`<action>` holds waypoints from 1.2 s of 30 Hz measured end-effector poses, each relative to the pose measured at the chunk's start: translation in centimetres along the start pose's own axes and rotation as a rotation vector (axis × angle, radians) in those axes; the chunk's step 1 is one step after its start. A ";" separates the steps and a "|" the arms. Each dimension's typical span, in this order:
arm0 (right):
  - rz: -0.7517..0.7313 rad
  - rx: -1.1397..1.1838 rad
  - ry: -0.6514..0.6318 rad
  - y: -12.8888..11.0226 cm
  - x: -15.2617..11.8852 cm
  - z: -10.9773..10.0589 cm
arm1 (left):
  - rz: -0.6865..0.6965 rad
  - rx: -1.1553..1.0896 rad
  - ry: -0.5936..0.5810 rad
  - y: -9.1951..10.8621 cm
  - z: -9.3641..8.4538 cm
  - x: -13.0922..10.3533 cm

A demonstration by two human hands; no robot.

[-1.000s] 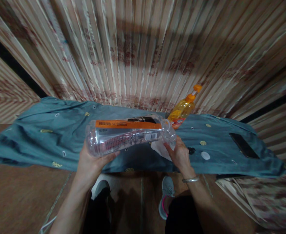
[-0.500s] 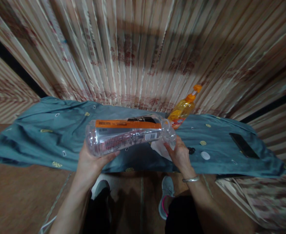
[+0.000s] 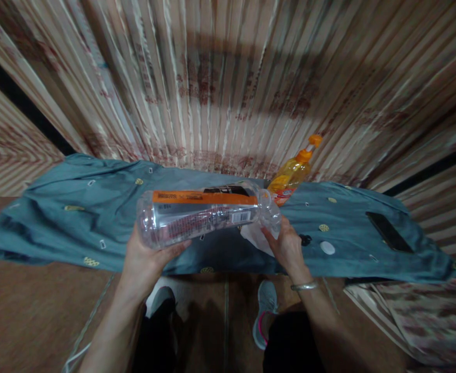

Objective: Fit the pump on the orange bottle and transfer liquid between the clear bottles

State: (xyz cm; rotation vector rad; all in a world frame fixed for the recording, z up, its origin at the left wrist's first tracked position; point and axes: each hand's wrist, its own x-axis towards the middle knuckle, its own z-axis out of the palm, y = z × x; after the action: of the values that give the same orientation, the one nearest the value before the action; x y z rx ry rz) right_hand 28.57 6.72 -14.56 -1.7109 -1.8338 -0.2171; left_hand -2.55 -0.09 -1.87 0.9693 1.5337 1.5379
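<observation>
A large clear plastic bottle (image 3: 204, 215), with an orange, silver and black label and a barcode, lies sideways in the air in front of me. My left hand (image 3: 146, 259) grips it from below around its broad left end, the thumb along the underside. At the narrower right end, my right hand (image 3: 288, 241) closes its fingers on the clear plastic; some of these fingers are hidden behind it. Beneath that end shows a white sheet (image 3: 257, 238), thin like tissue or film. Whether the right hand touches this sheet, I cannot tell.
A teal patterned cloth (image 3: 76, 207) covers the narrow table. An orange pump bottle (image 3: 290, 176) stands at the back. To the right lie a small black object (image 3: 305, 240), a white disc (image 3: 327, 248) and a dark phone (image 3: 389, 231). A striped curtain (image 3: 228, 93) hangs behind.
</observation>
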 end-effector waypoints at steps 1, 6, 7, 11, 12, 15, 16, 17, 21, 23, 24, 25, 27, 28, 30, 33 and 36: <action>-0.006 0.001 0.002 0.0 0.0 0.0 | 0.001 -0.007 -0.002 0.0 0.0 0.0; -0.004 0.002 0.003 0.1 0.0 0.1 | 0.015 -0.021 -0.015 -0.1 0.0 0.1; -0.001 0.000 0.002 0.1 0.0 0.1 | 0.013 -0.018 -0.012 -0.2 0.0 0.1; -0.007 0.003 0.002 0.1 0.0 0.1 | 0.002 -0.012 0.004 -0.3 0.0 0.2; -0.012 0.006 0.003 0.2 0.0 0.1 | -0.001 -0.015 0.008 -0.2 0.1 0.1; -0.010 0.011 0.003 0.2 0.0 0.1 | -0.005 -0.024 0.019 0.0 0.2 0.1; -0.006 0.010 0.003 0.2 0.0 0.2 | -0.009 -0.024 0.020 0.0 0.2 0.1; -0.003 0.008 0.002 0.2 0.0 0.2 | -0.014 -0.023 0.023 0.0 0.2 0.1; 0.004 -0.007 0.000 0.1 0.0 0.1 | -0.030 -0.016 0.032 0.0 0.3 0.2; 0.000 -0.014 0.003 0.0 0.0 0.0 | -0.029 -0.020 0.033 0.0 0.3 0.1; -0.004 -0.016 0.007 0.0 0.0 0.0 | -0.027 -0.021 0.031 0.0 0.3 0.1; -0.007 -0.016 0.010 0.0 0.0 0.0 | -0.027 -0.021 0.026 0.1 0.3 0.1; -0.014 -0.014 0.014 0.1 0.0 0.1 | -0.023 -0.020 0.016 0.1 0.2 0.0; -0.015 -0.012 0.014 0.1 0.0 0.1 | -0.023 -0.019 0.015 0.0 0.2 0.0; -0.014 -0.007 0.009 0.1 0.0 0.2 | -0.023 -0.018 0.025 0.0 0.2 0.0; -0.010 -0.005 0.002 0.2 0.0 0.2 | -0.027 -0.021 0.025 0.1 0.3 0.0; -0.009 0.000 -0.003 0.2 0.0 0.1 | -0.013 -0.023 0.007 0.1 0.3 0.0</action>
State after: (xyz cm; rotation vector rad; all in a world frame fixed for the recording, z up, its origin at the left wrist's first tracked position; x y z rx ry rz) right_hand 28.70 6.77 -14.73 -1.7048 -1.8439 -0.2178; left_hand -2.27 0.07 -1.74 0.9398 1.5206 1.5477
